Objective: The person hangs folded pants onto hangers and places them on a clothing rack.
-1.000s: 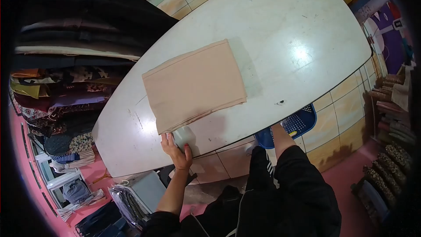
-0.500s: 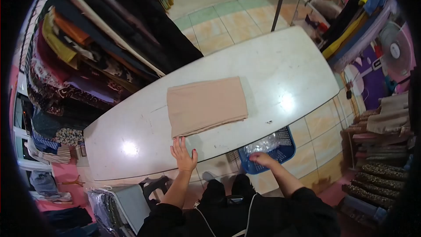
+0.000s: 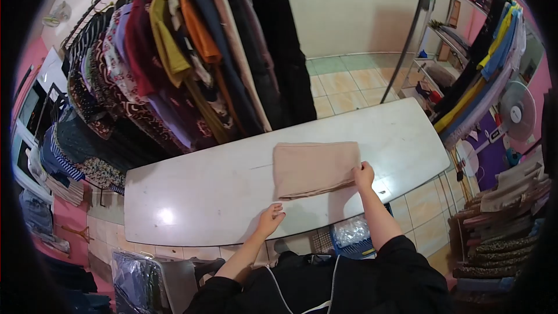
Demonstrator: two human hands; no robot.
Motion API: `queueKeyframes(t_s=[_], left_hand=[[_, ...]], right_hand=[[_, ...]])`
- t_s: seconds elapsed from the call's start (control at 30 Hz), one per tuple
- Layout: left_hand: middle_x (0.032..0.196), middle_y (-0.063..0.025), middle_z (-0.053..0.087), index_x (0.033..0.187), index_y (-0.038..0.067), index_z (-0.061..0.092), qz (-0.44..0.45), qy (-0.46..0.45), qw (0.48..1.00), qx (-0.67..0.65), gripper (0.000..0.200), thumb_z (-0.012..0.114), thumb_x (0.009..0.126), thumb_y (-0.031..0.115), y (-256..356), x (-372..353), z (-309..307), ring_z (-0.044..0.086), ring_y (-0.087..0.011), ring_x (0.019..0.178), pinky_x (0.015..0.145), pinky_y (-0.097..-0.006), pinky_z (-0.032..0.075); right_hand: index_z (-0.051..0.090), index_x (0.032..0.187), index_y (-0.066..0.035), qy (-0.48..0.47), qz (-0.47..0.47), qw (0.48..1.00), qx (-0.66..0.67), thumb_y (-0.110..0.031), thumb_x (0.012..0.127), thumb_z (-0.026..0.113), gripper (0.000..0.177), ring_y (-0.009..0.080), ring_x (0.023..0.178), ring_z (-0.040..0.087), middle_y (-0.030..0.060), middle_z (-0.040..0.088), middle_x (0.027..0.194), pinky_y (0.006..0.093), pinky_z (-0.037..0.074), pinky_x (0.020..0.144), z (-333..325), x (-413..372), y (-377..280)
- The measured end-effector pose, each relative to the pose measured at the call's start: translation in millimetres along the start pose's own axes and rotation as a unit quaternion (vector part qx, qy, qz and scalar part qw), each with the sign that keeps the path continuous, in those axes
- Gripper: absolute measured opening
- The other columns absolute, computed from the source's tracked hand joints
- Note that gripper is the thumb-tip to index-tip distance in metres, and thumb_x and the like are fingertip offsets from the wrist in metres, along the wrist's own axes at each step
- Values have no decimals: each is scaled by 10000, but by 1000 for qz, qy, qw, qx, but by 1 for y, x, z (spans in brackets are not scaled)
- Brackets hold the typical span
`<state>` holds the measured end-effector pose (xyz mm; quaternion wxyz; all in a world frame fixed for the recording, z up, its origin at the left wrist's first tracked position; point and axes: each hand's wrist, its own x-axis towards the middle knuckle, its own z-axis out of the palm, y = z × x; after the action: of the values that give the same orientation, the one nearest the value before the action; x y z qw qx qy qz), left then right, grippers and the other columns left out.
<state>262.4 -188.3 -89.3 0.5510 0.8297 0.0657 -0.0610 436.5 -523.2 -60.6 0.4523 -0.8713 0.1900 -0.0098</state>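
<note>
A folded beige cloth point(image 3: 317, 168) lies flat on the white table point(image 3: 203, 197); its exact kind of garment does not show. At its right edge is my right hand point(image 3: 364, 175), with the fingers closed on the lower right side of the fabric. My left hand point(image 3: 271, 220) rests over the table's near edge, just below the cloth's lower left corner. Its fingers are slightly bent and apart, with nothing in them.
Beneath the near edge, a blue basket point(image 3: 363, 248) holds clear plastic packaging point(image 3: 351, 231). Beyond the table hangs a rack of clothes point(image 3: 174, 64). A standing fan point(image 3: 516, 113) and stacked folded clothes point(image 3: 503, 238) are on the right.
My right hand has moved up from the basket to the cloth's right edge and gripped it. My left hand has drawn off the cloth's lower left corner. The view has tilted upward.
</note>
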Motion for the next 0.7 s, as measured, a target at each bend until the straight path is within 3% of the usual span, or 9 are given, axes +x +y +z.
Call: queueKeyframes(t_s=[0.13, 0.23, 0.3, 0.4, 0.43, 0.53, 0.57, 0.63, 0.7], left_hand=[[1167, -112, 592, 1244, 53, 497, -36, 21, 989, -145, 407, 565, 889, 240, -31, -7, -79, 599, -200, 999, 850, -323, 474], [1228, -113, 557, 1268, 79, 483, -99, 47, 940, -323, 486, 498, 910, 407, -26, -19, -150, 565, -202, 1056, 859, -354, 456], [1262, -128, 527, 1324, 88, 422, -104, 62, 887, -446, 596, 467, 901, 504, -24, -21, -194, 533, -239, 1111, 891, -383, 433], [1282, -168, 498, 1368, 60, 360, -139, 177, 810, -541, 718, 488, 867, 558, -38, -28, -251, 512, -285, 1142, 929, -427, 417], [1287, -180, 489, 1376, 48, 347, -151, 229, 785, -555, 751, 496, 856, 569, -47, -30, -265, 509, -296, 1146, 938, -439, 413], [1337, -226, 419, 1384, -15, 308, -296, 278, 889, -211, 845, 571, 813, 551, -98, -37, -280, 472, -342, 1184, 972, -444, 401], [1343, -234, 406, 1380, -16, 314, -281, 278, 902, -174, 840, 605, 798, 515, -124, -35, -280, 453, -350, 1201, 973, -434, 404], [1355, -248, 381, 1374, -18, 328, -254, 275, 922, -100, 837, 674, 769, 444, -167, -32, -273, 415, -365, 1234, 976, -413, 411], [1342, -252, 392, 1372, 11, 354, -193, 298, 935, 7, 817, 721, 733, 364, -158, -30, -260, 415, -371, 1228, 965, -398, 421]], right_hand=[[598, 1015, 8, 69, -202, 962, 170, -136, 743, 608, 308, 277, 889, 617, 163, 642, 967, 357, 477, 794, 49, -50, -115], [539, 1118, -21, -285, -193, 914, 214, -222, 811, 646, 383, 244, 956, 586, 141, 593, 1076, 353, 470, 843, 85, -148, -216], [503, 1167, -59, -484, -232, 777, 329, -266, 824, 686, 440, 219, 954, 582, 104, 552, 1126, 311, 498, 796, 124, -179, -234], [521, 1157, -54, -349, -419, 831, 110, -336, 817, 686, 472, 279, 1018, 568, 143, 549, 1160, 345, 484, 835, 146, -172, -226], [536, 1154, -50, -332, -364, 868, 65, -363, 804, 684, 492, 316, 1088, 537, 166, 547, 1182, 380, 456, 890, 148, -160, -211], [554, 1141, -38, -149, -155, 973, -80, -345, 712, 732, 557, 337, 1117, 512, 202, 536, 1170, 393, 419, 947, 148, -106, -132], [548, 1158, -49, -107, -91, 987, -73, -325, 679, 744, 587, 341, 1151, 488, 212, 504, 1223, 390, 413, 957, 127, -90, -106], [454, 1255, -66, 124, -78, 947, -286, -276, 651, 781, 718, 347, 1235, 389, 186, 433, 1296, 496, 407, 939, 117, -53, -34], [438, 1258, -69, 123, 79, 954, -261, -250, 642, 797, 735, 342, 1219, 391, 165, 447, 1259, 514, 411, 926, 78, -55, -49]])
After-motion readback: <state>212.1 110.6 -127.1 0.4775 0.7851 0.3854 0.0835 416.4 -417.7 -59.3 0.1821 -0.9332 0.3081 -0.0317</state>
